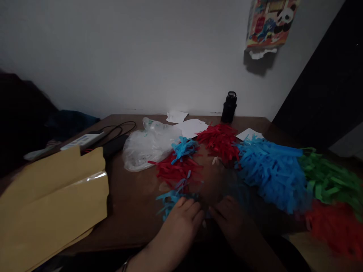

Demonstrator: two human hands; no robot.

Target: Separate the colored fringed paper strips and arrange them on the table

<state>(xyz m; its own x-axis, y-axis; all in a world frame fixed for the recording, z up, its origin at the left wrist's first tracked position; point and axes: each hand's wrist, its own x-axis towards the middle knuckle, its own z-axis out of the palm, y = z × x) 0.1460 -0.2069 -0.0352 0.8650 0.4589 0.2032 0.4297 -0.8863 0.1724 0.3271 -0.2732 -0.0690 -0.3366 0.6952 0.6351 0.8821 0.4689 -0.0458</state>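
My left hand (183,219) lies near the table's front edge with curled fingers resting on a small bunch of blue paper fringe (171,199). My right hand (231,219) sits close beside it in shadow, fingers bent toward the left hand; what they pinch is too dark to make out. Just beyond lie red fringe strips (176,169) and another blue tuft (184,146). A large fringed piece runs to the right: red (219,141), blue (272,172), green (330,179), then red (337,228).
A yellow paper envelope (53,204) covers the table's left front. A clear plastic bag (147,145) with a bottle, white paper sheets (193,126), a black flask (229,107), a power strip (82,140) with cables lie on the brown table (133,204).
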